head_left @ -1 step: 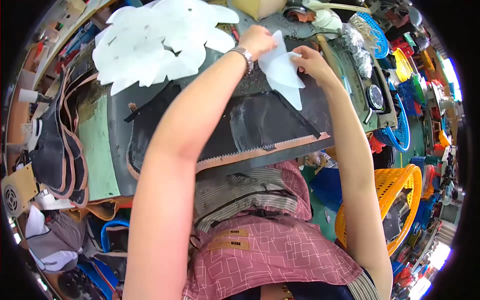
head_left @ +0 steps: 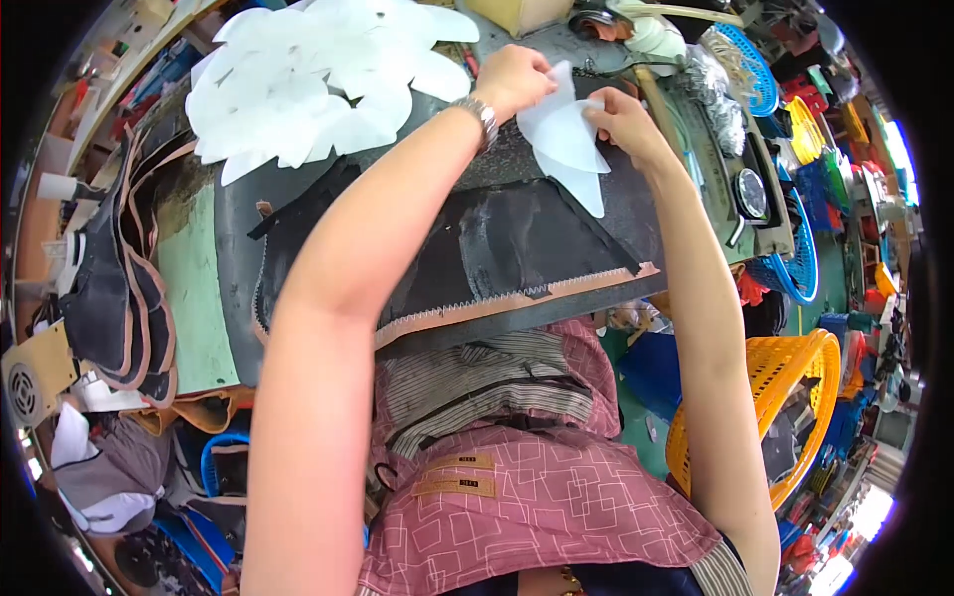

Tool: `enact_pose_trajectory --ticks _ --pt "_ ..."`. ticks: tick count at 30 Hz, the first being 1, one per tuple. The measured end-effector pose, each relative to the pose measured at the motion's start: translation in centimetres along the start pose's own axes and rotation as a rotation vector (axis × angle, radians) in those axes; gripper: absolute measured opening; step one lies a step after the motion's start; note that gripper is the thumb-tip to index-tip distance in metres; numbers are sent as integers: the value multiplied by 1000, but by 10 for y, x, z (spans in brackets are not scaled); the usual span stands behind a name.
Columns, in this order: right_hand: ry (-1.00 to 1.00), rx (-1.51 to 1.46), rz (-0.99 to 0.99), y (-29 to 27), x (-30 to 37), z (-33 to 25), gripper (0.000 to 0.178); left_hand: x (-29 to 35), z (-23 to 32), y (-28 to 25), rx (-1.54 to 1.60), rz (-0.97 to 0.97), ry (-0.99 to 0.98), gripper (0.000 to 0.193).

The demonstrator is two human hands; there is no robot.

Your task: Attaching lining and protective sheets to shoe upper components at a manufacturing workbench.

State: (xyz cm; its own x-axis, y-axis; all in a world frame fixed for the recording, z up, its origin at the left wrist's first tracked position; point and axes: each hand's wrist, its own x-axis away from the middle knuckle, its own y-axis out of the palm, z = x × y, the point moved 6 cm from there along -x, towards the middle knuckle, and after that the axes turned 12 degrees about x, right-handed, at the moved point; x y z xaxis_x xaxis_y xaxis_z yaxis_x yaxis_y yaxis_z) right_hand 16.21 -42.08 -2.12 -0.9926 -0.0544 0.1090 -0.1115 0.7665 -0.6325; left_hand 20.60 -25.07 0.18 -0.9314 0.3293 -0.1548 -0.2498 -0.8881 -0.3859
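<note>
My left hand (head_left: 515,79), with a metal watch on its wrist, is closed at the left edge of some white translucent cut sheet pieces (head_left: 561,129). My right hand (head_left: 622,121) pinches the same pieces from the right side, thumb and finger together. They overlap one another, and a pointed end hangs toward me. To the left of my hands lies a broad heap of similar white pieces (head_left: 308,79). Nearer me a black leather-like panel (head_left: 527,238) with a zigzag-cut tan edge is spread on the dark work surface.
Folded black panels with tan edges (head_left: 109,298) hang over the table's left side. A round dial gauge (head_left: 750,194) and crumpled clear plastic (head_left: 711,94) lie at the right. An orange basket (head_left: 760,368) stands beside my right arm; blue baskets (head_left: 790,258) are beyond the table.
My left hand has shifted slightly right and toward the white pieces. My right hand keeps its pinch and has barely moved.
</note>
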Motion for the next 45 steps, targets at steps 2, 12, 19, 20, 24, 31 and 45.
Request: enact_pose_trajectory --ticks 2,12,19,20,24,31,45 --pt "-55 215 157 -16 -12 27 19 31 58 -4 -40 79 374 14" --pt "-449 -327 -456 77 113 -161 44 204 65 -166 430 246 -69 12" --pt "-215 -216 -551 191 177 -196 25 306 4 -223 355 291 -538 39" --pt "-233 -158 -555 201 184 -200 25 319 -5 -229 383 274 -619 43" --pt "-401 -75 -456 223 198 -209 28 346 -21 -239 456 253 -696 42" --pt "-198 13 -451 231 178 -205 40 317 -50 -238 376 296 -570 53" --pt "-266 179 -428 245 174 -204 39 308 -53 -233 -30 339 -343 52"
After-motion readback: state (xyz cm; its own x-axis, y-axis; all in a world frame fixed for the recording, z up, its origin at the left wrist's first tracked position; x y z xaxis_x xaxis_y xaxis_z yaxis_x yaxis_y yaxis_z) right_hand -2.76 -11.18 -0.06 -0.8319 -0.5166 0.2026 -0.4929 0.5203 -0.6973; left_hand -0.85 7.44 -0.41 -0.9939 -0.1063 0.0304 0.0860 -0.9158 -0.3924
